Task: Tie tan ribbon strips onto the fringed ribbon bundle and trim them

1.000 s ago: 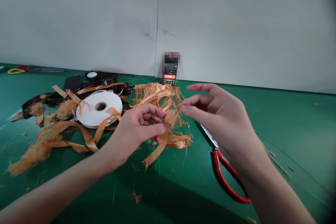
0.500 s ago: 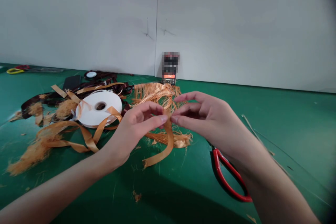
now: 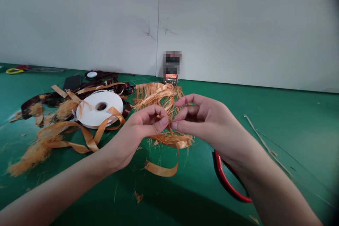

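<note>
My left hand (image 3: 147,123) and my right hand (image 3: 201,122) meet at the fingertips, both pinching a strip of orange satin ribbon (image 3: 161,169). Its loose end curls below them, close to the green mat. Just behind my fingers lies a bundle of frayed orange ribbon threads (image 3: 156,97), and more of it (image 3: 180,142) sits beneath my hands. A white ribbon spool (image 3: 99,107) lies left of my left hand, with orange ribbon across it. Red-handled scissors (image 3: 227,182) lie under my right forearm, their blades hidden.
A green cutting mat (image 3: 291,120) runs back to a white wall. A phone (image 3: 171,78) stands against the wall. Dark ribbon scraps (image 3: 37,104) and frayed orange tufts (image 3: 29,155) lie at left. Yellow-handled scissors (image 3: 14,71) lie far back left.
My hands have drawn closer together around the ribbon. Its hanging end has dropped lower and curled toward the mat. My right forearm now covers more of the scissors.
</note>
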`<state>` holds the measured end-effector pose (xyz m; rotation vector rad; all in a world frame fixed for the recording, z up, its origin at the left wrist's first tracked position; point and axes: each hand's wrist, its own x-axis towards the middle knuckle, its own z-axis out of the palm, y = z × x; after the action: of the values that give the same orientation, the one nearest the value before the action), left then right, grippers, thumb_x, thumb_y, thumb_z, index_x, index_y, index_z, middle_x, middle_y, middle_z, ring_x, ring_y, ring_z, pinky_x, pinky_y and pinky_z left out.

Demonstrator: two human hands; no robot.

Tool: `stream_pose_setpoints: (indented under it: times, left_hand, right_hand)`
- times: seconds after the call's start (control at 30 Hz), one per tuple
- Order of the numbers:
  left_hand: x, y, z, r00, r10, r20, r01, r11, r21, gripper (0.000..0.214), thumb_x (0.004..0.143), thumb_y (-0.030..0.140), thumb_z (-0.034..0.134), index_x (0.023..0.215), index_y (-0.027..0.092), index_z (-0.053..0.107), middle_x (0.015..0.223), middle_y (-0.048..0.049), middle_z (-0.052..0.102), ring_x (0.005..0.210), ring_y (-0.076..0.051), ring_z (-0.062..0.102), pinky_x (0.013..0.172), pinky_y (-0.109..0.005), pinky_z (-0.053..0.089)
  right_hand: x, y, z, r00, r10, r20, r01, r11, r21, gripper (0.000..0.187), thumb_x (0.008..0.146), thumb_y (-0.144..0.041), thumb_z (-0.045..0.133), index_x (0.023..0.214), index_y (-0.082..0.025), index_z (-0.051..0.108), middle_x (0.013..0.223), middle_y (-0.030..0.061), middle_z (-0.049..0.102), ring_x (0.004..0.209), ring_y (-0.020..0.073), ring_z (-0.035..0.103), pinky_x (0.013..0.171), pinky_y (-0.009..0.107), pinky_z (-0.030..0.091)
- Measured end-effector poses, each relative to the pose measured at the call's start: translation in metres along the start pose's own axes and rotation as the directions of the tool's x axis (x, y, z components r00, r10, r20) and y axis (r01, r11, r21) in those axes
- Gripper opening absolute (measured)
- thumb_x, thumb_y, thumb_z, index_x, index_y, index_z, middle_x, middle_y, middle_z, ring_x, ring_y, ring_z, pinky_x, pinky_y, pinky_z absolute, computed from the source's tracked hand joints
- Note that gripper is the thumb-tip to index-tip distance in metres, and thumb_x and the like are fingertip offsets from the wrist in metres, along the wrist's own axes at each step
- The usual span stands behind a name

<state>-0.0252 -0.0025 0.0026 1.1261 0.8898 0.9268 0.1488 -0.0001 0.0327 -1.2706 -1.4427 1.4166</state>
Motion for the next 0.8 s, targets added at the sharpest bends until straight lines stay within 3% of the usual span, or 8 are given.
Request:
stream_pose_setpoints:
  times: [0.2,0.43,0.63,0.8]
  left_hand:
    - [-0.0013,-0.0011,-0.0023,0.999,-0.041,0.022,0.042,0.996,-0.075,0.012,0.084,0.027,0.068,0.075,0.021,0.062,0.076,0.0036,0.048,0.074,-0.012,0.043,0.069,-0.020,0.037]
    - [0.0009,-0.0025,-0.0032,1.000,0.001,-0.017,-0.002,0.998,-0.071,0.012,0.087,0.034,0.066,0.082,0.023,0.066,0.083,0.0027,0.055,0.082,-0.013,0.049,0.075,-0.021,0.039]
    - [0.0005,-0.0010,-0.0022,1.000,-0.002,-0.028,0.000,0.996,-0.088,0.018,0.077,0.026,0.077,0.091,0.021,0.067,0.091,0.0006,0.062,0.093,-0.014,0.055,0.082,-0.024,0.044]
    - [0.0006,-0.0011,-0.0016,0.993,-0.012,-0.120,0.005,0.998,-0.055,0.014,0.076,0.023,0.078,0.085,0.021,0.067,0.084,0.0035,0.064,0.084,-0.010,0.058,0.076,-0.020,0.045]
  right_hand:
    - [-0.0013,-0.0005,-0.0011,1.000,0.010,-0.023,-0.009,1.000,0.024,0.031,0.064,-0.009,0.069,0.088,-0.020,0.053,0.065,-0.0033,0.066,0.062,0.0110,0.059,0.060,0.027,0.044]
    - [0.0001,-0.0001,-0.0032,0.999,0.021,-0.030,-0.019,0.999,0.051,0.029,0.067,-0.012,0.072,0.089,-0.020,0.054,0.067,-0.0025,0.067,0.067,0.0119,0.061,0.067,0.027,0.046]
    - [0.0007,0.0014,-0.0056,1.000,0.000,-0.006,0.001,0.989,0.150,0.024,0.068,-0.013,0.075,0.081,-0.020,0.057,0.069,-0.0040,0.066,0.068,0.0099,0.062,0.069,0.024,0.049]
    - [-0.0021,0.0000,-0.0071,0.997,-0.070,-0.033,0.069,0.997,-0.040,0.015,0.069,-0.019,0.076,0.075,-0.020,0.063,0.074,-0.0018,0.064,0.073,0.0124,0.060,0.069,0.026,0.049]
